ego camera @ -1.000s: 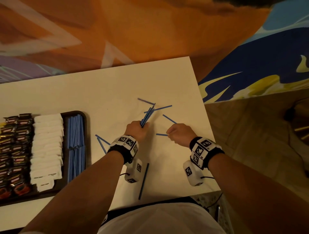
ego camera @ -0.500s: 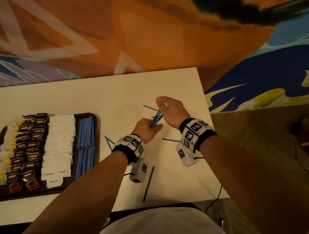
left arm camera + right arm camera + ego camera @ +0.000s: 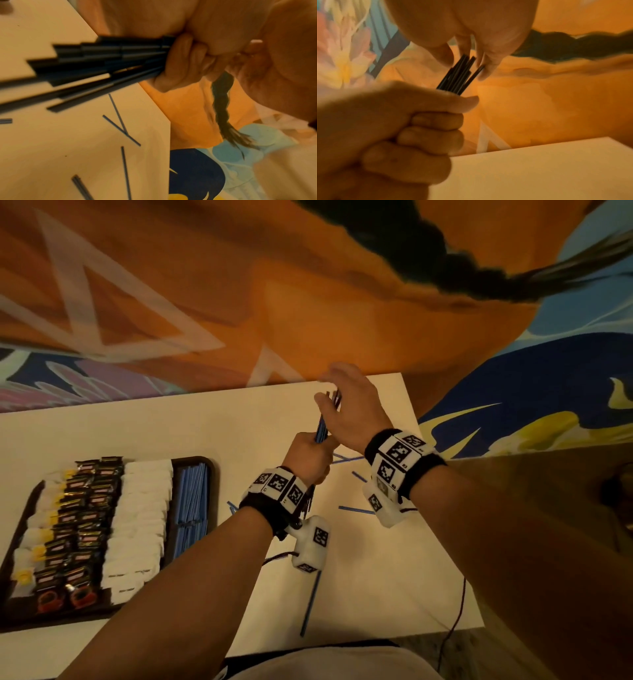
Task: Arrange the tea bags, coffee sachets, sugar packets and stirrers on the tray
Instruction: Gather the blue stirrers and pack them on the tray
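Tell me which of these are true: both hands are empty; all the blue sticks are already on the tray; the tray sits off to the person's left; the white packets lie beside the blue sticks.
1. Both hands are empty. False: the left hand grips a bundle of stirrers, and the right hand touches its top ends.
2. All stirrers are on the tray. False: loose stirrers lie on the table.
3. The tray sits to the person's left. True.
4. On the tray, white packets lie beside a row of blue stirrers. True.
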The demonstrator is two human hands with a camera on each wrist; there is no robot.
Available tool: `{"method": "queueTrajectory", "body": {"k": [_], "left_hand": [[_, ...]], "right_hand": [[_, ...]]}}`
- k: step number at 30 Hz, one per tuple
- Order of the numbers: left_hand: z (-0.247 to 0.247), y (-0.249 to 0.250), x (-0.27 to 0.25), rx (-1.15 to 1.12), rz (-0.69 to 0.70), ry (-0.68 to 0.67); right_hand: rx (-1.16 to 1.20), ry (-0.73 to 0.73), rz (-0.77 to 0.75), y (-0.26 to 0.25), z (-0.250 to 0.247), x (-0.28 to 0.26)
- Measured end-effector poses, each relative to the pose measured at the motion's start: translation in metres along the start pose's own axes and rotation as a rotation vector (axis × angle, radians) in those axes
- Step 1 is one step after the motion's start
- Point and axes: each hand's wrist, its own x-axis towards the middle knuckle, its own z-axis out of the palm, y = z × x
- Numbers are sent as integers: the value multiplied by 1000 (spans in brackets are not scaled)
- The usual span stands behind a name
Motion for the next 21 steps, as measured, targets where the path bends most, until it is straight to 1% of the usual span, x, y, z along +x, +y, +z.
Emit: {"method": "queueTrajectory", "body": {"k": [1, 2, 3, 4, 5, 7, 9, 11, 13, 15, 17, 21], "left_hand": [[-2, 6, -1, -54, 13, 22], [-6, 12, -2, -112, 27, 47], [-10, 18, -4, -172, 43, 72], [-13, 24, -6, -233, 61, 95], [-17, 29, -8, -289, 81, 113], [-22, 40, -11, -372, 124, 128], [-25, 48, -15, -421, 159, 135], [-24, 54, -19, -443, 188, 142], [-20, 56, -24, -427, 211, 149], [-16, 54, -29, -392, 232, 157], [-14, 52, -33, -370, 251, 160], [-13, 51, -39, -339, 293, 164]], "right_hand": [[87, 95, 15, -1, -2, -2], [186, 166, 64, -3, -4, -5], [278, 189, 157, -5, -5, -9], [353, 159, 277, -4, -2, -15], [403, 92, 400, -2, 2, -21], [484, -83, 615, 2, 15, -37], [701, -239, 826, 3, 25, -54], [981, -326, 980, -5, 29, -67], [1170, -344, 1045, -14, 27, -72], [1306, -319, 1051, -19, 25, -70], [1372, -309, 1053, -23, 23, -67], [1430, -321, 1060, -29, 18, -68]]}}
